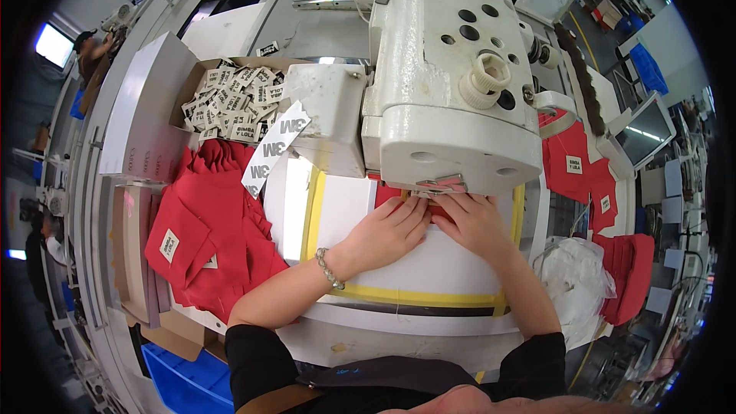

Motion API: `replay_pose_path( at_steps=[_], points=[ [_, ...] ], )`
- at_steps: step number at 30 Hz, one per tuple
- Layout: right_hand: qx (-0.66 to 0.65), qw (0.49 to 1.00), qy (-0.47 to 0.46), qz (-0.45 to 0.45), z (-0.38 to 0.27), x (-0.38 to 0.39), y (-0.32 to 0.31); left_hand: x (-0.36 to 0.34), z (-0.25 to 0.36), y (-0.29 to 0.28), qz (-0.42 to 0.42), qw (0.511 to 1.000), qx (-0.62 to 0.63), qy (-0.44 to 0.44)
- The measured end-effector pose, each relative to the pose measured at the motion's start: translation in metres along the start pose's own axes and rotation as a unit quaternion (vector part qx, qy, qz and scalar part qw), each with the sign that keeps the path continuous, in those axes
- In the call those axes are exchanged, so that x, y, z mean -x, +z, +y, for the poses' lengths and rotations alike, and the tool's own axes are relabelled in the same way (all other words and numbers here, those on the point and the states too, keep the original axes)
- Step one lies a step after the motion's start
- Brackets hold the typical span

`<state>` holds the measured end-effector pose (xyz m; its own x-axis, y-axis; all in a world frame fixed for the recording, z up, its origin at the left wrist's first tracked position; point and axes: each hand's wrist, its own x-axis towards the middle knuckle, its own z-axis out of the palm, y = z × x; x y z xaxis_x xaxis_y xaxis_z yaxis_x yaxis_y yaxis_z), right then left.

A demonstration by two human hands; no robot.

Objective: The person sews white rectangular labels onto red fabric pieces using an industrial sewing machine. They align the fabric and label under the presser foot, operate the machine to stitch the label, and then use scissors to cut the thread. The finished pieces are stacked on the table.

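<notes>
A piece of red fabric (387, 195) lies on the white work plate (399, 264) beneath the head of a white industrial sewing machine (460, 134). My left hand (389, 234) rests on its near part, fingers stretched forward and lying flat. Beside it, my right hand (473, 224) also lies flat on the fabric, its fingertips close under the machine head. The fingertips of both hands nearly meet near the needle area. Most of the fabric is hidden by my hands and the machine, and the needle cannot be made out.
Left of the plate lies a heap of red fabric pieces (218, 222) with pale labels. Behind it, an open box (188, 96) holds many small labels (230, 103). More red pieces (566, 155), a clear plastic bag (573, 276) and a screen (648, 130) are at right. Yellow tape (418, 298) borders the plate.
</notes>
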<state>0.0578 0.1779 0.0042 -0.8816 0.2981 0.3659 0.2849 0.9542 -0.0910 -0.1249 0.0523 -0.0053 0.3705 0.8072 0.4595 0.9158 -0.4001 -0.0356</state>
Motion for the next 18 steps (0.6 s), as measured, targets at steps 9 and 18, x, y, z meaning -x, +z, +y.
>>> replay_pose_path(
  at_steps=[9, 18],
  points=[
    [-0.051, 0.996, 0.046, -0.062, -0.004, -0.005, 0.010, 0.009, -0.018, -0.004, -0.018, 0.992, 0.036, -0.122],
    [-0.048, 0.998, 0.010, 0.025, -0.012, -0.007, 0.013, 0.006, -0.023, -0.006, -0.012, 0.985, 0.044, -0.167]
  ],
)
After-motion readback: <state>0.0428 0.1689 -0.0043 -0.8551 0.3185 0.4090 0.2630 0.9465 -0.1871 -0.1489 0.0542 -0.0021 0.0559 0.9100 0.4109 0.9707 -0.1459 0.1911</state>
